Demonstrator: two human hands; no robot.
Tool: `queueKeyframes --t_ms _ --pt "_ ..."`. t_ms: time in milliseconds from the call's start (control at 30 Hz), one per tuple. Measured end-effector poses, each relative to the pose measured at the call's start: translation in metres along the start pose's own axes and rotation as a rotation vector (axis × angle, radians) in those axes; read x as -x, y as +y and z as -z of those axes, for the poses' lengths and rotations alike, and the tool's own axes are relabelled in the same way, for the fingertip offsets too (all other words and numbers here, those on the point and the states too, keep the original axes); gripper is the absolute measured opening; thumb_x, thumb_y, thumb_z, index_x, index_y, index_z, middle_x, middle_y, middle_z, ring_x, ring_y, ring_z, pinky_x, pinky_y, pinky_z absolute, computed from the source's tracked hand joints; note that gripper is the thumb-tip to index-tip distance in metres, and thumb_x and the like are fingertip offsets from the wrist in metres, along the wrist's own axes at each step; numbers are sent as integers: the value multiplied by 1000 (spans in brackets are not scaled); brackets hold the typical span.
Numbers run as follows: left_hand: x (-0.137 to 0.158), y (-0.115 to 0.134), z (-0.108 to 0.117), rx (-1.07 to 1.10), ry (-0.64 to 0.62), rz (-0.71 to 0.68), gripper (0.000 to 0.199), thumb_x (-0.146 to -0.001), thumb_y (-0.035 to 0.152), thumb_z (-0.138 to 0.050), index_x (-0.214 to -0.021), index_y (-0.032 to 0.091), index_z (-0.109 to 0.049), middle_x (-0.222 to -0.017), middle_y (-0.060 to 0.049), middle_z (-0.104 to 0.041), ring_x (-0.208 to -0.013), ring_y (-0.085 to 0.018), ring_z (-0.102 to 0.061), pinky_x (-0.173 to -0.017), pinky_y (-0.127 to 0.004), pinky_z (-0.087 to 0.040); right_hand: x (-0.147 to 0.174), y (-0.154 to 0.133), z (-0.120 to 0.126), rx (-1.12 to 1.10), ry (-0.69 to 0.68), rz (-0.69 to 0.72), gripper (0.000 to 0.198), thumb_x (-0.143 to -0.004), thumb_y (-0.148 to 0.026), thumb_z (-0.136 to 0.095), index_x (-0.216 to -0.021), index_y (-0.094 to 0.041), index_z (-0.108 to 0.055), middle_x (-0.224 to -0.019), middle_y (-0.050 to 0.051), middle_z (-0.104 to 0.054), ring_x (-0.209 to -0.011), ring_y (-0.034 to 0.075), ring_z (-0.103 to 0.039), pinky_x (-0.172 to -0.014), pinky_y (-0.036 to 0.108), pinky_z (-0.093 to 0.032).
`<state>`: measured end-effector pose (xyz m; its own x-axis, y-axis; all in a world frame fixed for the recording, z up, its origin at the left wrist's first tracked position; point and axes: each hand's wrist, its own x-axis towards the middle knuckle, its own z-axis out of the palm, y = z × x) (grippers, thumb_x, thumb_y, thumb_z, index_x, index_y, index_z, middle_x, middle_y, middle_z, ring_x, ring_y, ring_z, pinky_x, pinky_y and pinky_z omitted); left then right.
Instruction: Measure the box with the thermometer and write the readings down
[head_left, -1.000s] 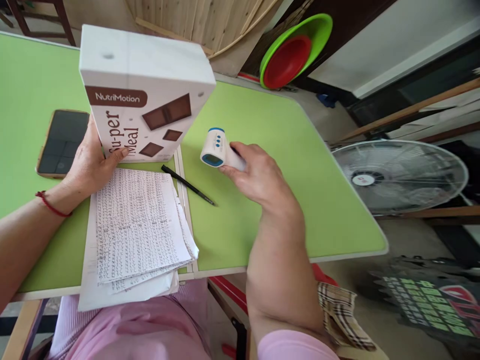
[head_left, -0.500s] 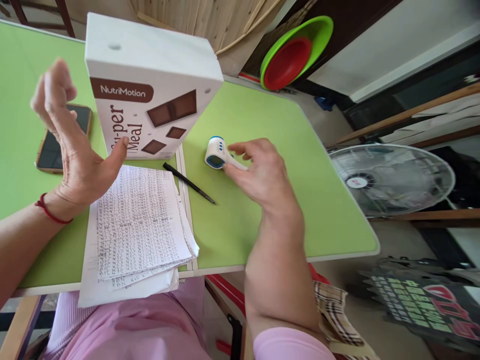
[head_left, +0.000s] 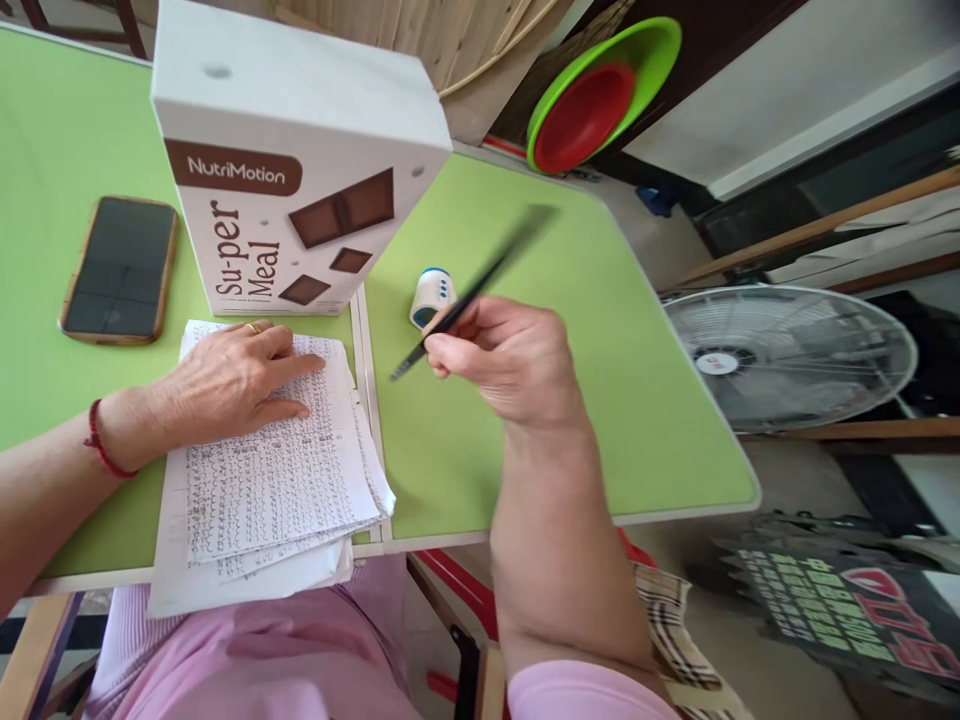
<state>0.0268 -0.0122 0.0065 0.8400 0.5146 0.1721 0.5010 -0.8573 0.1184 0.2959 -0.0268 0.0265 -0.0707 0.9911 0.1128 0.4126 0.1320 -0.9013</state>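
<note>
My left hand (head_left: pixel 236 380) lies flat on a stack of handwritten papers (head_left: pixel 277 500) at the table's near edge, its fingers stretched out. Pinched in my right hand (head_left: pixel 517 355) is a black pen (head_left: pixel 480 285), held tilted above the table with one end blurred. Just behind that hand sits a white and blue handheld thermometer (head_left: pixel 433 292), its handle hidden by my fingers. Beyond the papers stands a white NutriMotion box (head_left: pixel 322 190) with brown squares printed on it. A phone (head_left: pixel 120 270) in a brown case rests left of the box.
The green table (head_left: pixel 600 420) has a pale seam beside the papers. A standing fan (head_left: pixel 795 360) is off its right edge. Green (head_left: pixel 652 60) and red basins (head_left: pixel 585 118) are beyond its far side. A checked cloth (head_left: pixel 671 620) hangs near my right elbow.
My left hand has come down from the air beside the box onto the papers. My right hand has left the thermometer and lifted the pen off the table.
</note>
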Motion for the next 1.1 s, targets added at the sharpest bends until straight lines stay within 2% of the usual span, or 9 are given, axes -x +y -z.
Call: queueKeyframes --t_ms 100,233,333,400,500,667,1100 --pt "-1 4 4 -56 -86 46 41 -94 42 -58 -128 20 -60 -90 -10 -57 -76 -24 -56 -68 -33 -43 1 2 -21 -257 -7 89 15 -70 -29 -68 -71 -23 -55 -66 -3 -64 -56 10 -59 -55 27 -51" --pt "-2 7 12 -69 -162 112 41 -93 41 -59 -129 22 -60 -92 -9 -57 -76 -23 -57 -69 -32 -42 2 9 -50 -398 -80 67 14 -75 -32 -56 -83 -21 -60 -68 -2 -66 -60 12 -61 -59 28 -54" --pt "-2 6 15 -51 -189 127 43 -92 43 -59 -129 21 -60 -94 -10 -57 -78 -23 -57 -71 -33 -42 2 14 -61 -313 -8 57 10 -71 -29 -60 -77 -21 -58 -63 -5 -61 -54 9 -55 -52 24 -48" --pt "-2 6 15 -50 -191 135 44 -92 45 -60 -129 22 -60 -95 -10 -57 -78 -24 -57 -71 -33 -42 2 15 -64 -241 69 99 10 -68 -26 -62 -72 -21 -54 -58 -7 -56 -49 7 -48 -46 22 -41" --pt "-3 7 14 -48 -199 150 45 -91 44 -60 -130 22 -60 -94 -10 -58 -78 -24 -57 -70 -33 -41 5 15 -67 -153 114 163 6 -70 -25 -59 -71 -22 -54 -56 -7 -55 -47 8 -46 -45 22 -38" --pt "-4 8 15 -42 -223 169 44 -91 43 -62 -130 22 -60 -97 -10 -58 -80 -23 -57 -72 -33 -41 9 15 -72 -12 117 199 9 -73 -26 -59 -66 -21 -56 -53 -6 -54 -47 8 -45 -46 23 -38" --pt "-4 9 16 -61 -240 166 44 -94 45 -56 -131 23 -58 -98 -10 -58 -81 -24 -57 -74 -33 -41 8 18 -72 96 52 220 9 -78 -27 -58 -71 -21 -59 -61 -4 -58 -55 10 -48 -54 25 -42"
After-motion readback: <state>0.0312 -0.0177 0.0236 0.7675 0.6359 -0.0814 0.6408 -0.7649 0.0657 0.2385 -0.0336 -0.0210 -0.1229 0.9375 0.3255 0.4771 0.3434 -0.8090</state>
